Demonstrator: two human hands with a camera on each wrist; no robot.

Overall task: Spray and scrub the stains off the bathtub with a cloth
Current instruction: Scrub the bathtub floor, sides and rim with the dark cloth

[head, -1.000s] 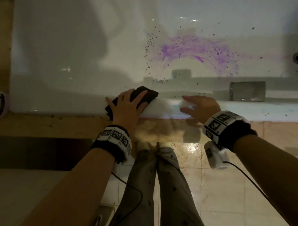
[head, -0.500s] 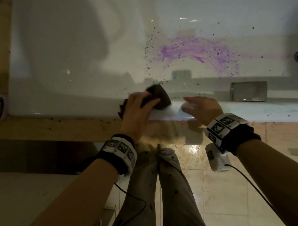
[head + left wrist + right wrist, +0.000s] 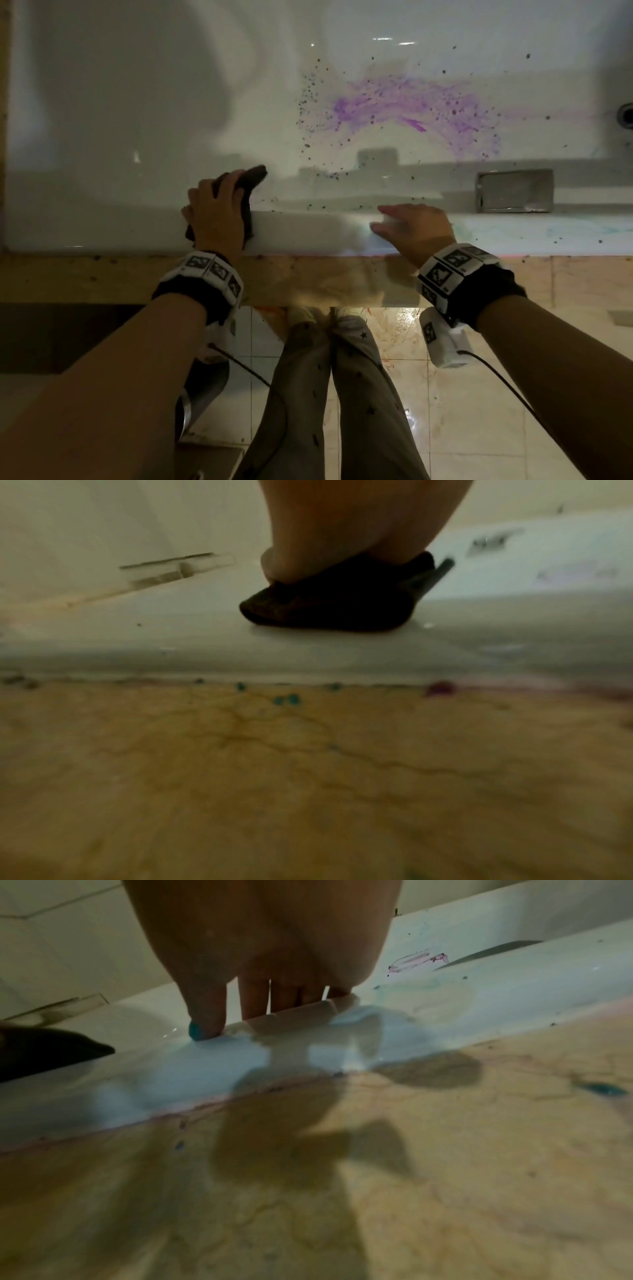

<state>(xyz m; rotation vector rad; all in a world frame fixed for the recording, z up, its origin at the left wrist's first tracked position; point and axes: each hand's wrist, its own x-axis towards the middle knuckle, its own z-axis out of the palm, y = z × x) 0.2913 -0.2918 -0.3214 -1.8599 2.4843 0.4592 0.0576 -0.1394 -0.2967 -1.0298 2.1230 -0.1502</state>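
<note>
The white bathtub (image 3: 137, 102) has a purple stain (image 3: 411, 109) with dark specks on its inner wall. On the near rim (image 3: 308, 233), my left hand (image 3: 215, 212) grips a dark cloth (image 3: 255, 176), fingers curled over it at the rim's inner edge. The left wrist view has the cloth (image 3: 329, 607) bunched under the hand (image 3: 359, 520) on the rim. My right hand (image 3: 414, 222) rests flat on the rim to the right, holding nothing. In the right wrist view its straight fingers (image 3: 205, 1001) touch the wet rim (image 3: 205, 1069), with the cloth (image 3: 41, 1050) at far left.
A metal recessed dish (image 3: 513, 190) sits in the tub wall right of my right hand. A round fitting (image 3: 627, 116) is at the far right. A stained stone ledge (image 3: 308, 277) runs below the rim. Faint bluish smears (image 3: 548, 229) mark the right rim. My legs stand on wet tiles (image 3: 479, 411).
My left hand slid the cloth right along the rim, then back left past where it began. The right hand stayed in place on the rim.
</note>
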